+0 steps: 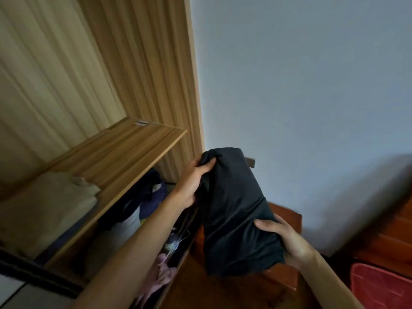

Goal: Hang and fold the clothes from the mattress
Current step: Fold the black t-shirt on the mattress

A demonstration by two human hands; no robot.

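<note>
A folded black garment is held up in the air between both hands, in front of an open wooden wardrobe. My left hand grips its upper far end, thumb on top of the cloth. My right hand grips its lower near end, fingers curled round the edge. The mattress shows as a grey mass at the right, out of focus.
The wardrobe shelf holds folded cream cloth on the left. Below the shelf lie dark, white and pink clothes. A reddish wooden stand is behind the garment. A red mat lies at the bottom right.
</note>
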